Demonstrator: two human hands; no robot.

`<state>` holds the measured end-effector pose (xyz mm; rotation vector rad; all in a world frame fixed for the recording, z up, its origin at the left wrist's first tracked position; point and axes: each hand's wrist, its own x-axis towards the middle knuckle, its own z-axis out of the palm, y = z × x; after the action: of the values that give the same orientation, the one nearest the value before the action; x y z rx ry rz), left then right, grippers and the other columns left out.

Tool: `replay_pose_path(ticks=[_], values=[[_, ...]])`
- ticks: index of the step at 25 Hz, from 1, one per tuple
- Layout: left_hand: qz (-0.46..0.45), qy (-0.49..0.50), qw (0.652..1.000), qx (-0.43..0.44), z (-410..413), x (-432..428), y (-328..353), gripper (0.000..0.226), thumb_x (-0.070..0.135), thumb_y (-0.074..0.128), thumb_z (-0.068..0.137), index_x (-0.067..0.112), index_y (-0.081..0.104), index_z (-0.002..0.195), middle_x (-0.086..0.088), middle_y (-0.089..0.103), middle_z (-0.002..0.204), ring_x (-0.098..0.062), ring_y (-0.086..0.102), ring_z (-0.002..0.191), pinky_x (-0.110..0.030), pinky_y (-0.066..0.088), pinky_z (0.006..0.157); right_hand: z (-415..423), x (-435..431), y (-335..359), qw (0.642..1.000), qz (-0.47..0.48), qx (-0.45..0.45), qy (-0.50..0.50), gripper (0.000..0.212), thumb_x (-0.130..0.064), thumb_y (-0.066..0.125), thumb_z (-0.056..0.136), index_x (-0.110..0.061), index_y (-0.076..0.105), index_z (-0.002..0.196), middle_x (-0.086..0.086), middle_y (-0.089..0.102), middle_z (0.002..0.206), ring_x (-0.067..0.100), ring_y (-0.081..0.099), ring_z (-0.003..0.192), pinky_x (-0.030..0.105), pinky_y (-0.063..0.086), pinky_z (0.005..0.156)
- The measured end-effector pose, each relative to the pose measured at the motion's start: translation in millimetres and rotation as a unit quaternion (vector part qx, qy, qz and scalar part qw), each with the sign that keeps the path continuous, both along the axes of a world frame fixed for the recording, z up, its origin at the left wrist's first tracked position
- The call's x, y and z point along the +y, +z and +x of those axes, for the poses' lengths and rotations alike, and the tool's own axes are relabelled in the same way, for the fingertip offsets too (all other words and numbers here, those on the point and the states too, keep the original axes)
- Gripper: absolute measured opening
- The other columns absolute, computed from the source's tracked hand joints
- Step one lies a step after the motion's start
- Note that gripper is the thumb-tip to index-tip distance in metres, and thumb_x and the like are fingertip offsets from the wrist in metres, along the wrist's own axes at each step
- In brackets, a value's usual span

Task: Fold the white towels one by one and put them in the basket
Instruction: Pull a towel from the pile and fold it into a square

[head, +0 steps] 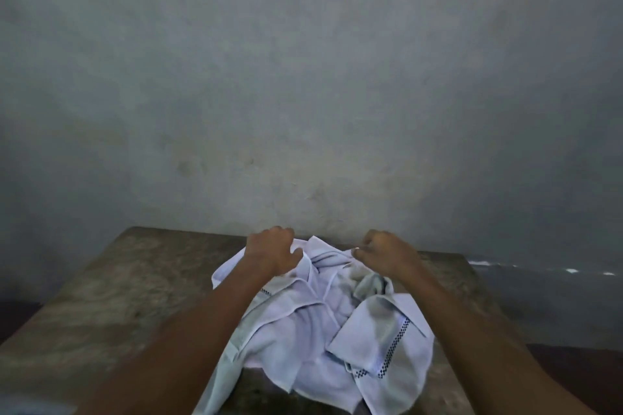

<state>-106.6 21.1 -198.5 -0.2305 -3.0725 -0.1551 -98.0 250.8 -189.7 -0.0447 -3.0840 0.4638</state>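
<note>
White towels (303, 330): curled left hand (273, 251) and right hand (384, 252) pinch far edge.

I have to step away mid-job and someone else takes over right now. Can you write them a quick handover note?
Left hand: fingers curled on the far edge of the white towels.
Right hand: pinches the same far edge, further right.
Towels: one crumpled, unfolded heap on the brown table.
The basket is not in view.
Done: no folded towel is visible.
Left: probably draw one towel out, fold it, put it in the basket, then repeat for the rest.
</note>
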Motion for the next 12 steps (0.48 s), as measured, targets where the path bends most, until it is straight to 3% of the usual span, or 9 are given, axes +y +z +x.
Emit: replay_pose_path(ticks=[4,8,12], values=[[0.008,0.004,1.000,0.013,80,-6,19,0.044,0.046,0.045,0.087,0.019,0.053,0.120,-0.005,0.056,0.129,-0.026,0.054,0.117,-0.037,0.042,0.092,71,-7,16,0.999,0.002,0.015,0.029,0.035,-0.050,0.055,0.080,-0.018,0.056,0.094,0.009,0.063,0.109,0.028,0.060,0.103,0.033,0.047,0.081],[0.013,0.002,1.000,0.018,159,-10,42,0.048,0.047,0.045,0.089,0.019,0.051,0.127,-0.006,0.050,0.135,-0.027,0.050,0.122,-0.036,0.040,0.096,140,-15,31,0.999,-0.012,0.023,0.044,0.045,-0.048,0.058,0.082,-0.019,0.060,0.115,0.005,0.061,0.124,0.024,0.057,0.114,0.031,0.044,0.090],[0.023,0.017,0.999,0.030,220,-22,47,0.045,0.047,0.045,0.088,0.020,0.053,0.123,-0.005,0.054,0.132,-0.026,0.053,0.119,-0.038,0.042,0.094,197,-11,35,0.997,-0.013,0.033,0.065,0.045,-0.046,0.059,0.083,-0.016,0.059,0.117,0.008,0.061,0.124,0.025,0.056,0.113,0.030,0.043,0.088]])
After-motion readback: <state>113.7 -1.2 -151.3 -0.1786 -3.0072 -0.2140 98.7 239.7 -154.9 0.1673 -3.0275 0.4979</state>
